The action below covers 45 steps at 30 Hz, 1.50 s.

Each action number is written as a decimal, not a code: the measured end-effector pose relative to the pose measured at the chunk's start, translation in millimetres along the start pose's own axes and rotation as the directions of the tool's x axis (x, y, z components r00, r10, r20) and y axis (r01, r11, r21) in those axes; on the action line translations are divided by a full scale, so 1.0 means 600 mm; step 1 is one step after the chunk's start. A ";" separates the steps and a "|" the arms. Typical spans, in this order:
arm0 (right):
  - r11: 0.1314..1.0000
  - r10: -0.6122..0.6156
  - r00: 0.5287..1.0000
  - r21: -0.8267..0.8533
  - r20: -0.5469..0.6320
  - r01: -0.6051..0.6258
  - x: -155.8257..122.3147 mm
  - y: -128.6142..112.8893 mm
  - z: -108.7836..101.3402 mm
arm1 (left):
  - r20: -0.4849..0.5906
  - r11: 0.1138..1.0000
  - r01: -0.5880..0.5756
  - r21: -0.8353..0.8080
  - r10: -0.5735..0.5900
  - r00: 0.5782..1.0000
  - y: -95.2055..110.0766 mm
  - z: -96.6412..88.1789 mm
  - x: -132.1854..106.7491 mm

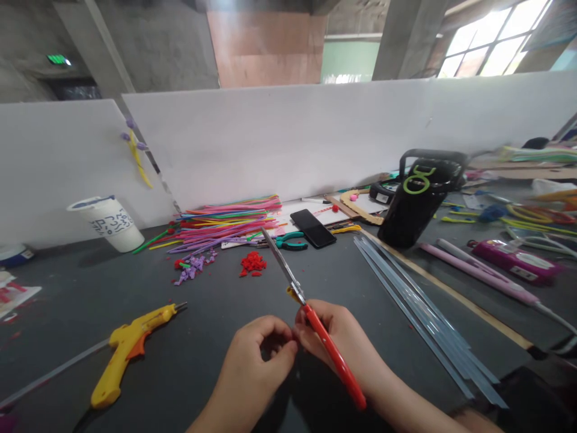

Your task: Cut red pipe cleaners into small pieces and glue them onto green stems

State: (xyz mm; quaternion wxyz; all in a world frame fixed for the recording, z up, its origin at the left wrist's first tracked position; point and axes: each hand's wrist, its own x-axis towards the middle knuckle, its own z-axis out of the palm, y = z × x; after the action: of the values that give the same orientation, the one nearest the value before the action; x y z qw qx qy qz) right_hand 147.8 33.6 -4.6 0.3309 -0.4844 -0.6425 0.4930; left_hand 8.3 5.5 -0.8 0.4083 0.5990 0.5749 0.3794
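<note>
My right hand (340, 337) is closed around the red-handled scissors (322, 334). Their metal blades point up and away from me, over the dark table (216, 355). A small yellowish piece shows beside the scissors' pivot. My left hand (256, 364) is curled in a pinch, its fingertips meeting those of my right hand. Whatever lies between those fingertips is too small or too hidden to name. Beyond my hands lie a pile of small red pieces (253, 263) and a pile of purple pieces (193, 268).
A yellow glue gun (130, 349) lies at the left, near a white cup (110, 224). Coloured pipe cleaners (225, 222), teal-handled pliers (291, 242) and a phone (313, 228) lie farther back. Clear glue sticks (419, 307) and a black bottle (417, 201) are at the right.
</note>
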 end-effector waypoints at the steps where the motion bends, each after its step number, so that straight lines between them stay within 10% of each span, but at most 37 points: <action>1: 1.000 0.003 1.000 -0.004 -0.007 -0.003 0.000 -0.001 0.001 | -0.002 1.000 0.007 -0.004 -0.007 1.000 0.000 0.000 0.000; 11: 0.997 -0.058 0.997 -0.055 -0.055 0.055 0.000 -0.002 -0.010 | -0.012 0.944 0.123 -0.307 -0.133 0.991 -0.006 -0.012 0.007; 19: 0.807 -0.172 0.985 -0.568 0.033 0.160 -0.027 0.008 -0.021 | -0.178 0.714 -0.013 -0.700 -0.157 0.972 -0.002 -0.043 0.009; 29: 0.559 -0.414 0.906 -0.761 0.087 0.328 -0.032 0.037 -0.020 | -0.249 0.710 -0.106 -0.696 -0.100 0.963 -0.001 -0.043 0.003; 45: 0.481 -0.507 0.857 -0.795 0.091 0.369 -0.031 0.043 -0.015 | -0.252 0.699 -0.128 -0.704 -0.076 0.965 -0.005 -0.043 0.004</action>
State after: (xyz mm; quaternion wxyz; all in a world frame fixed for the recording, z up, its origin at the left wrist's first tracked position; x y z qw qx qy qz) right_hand 169.3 20.2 -25.6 0.2465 -0.4354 -0.8657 0.0169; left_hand -16.3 9.1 6.3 0.5234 0.3463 0.4226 0.6538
